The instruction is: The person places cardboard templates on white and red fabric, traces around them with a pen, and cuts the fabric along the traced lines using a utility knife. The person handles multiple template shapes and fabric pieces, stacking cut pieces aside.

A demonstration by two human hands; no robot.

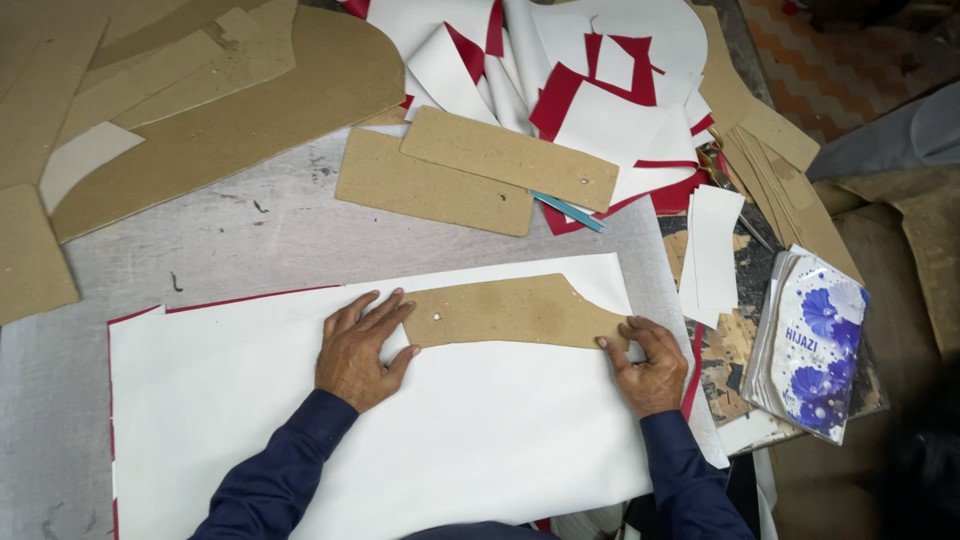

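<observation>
Our left hand (358, 348) lies flat, fingers spread, pressing one end of a long brown cardboard pattern piece (510, 312); our right hand (648, 366) pins the other end with curled fingertips, gripping nothing, atop a large white sheet (470, 440) on the grey desk (250, 240).

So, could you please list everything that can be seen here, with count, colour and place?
cardboard template: one, brown, flat on the white sheet, under both hands
white sheet: one large, white with red edge, front of table
table: one, grey
cardboard strips: two, brown, overlapping, table centre
cut pieces: many, white and red, heaped at top
cardboard patterns: several, brown, top left
packet stack: one, white with blue flowers, right
left hand: one, flat on template's left end
right hand: one, fingertips on template's right end
sleeves: two, dark blue
</observation>
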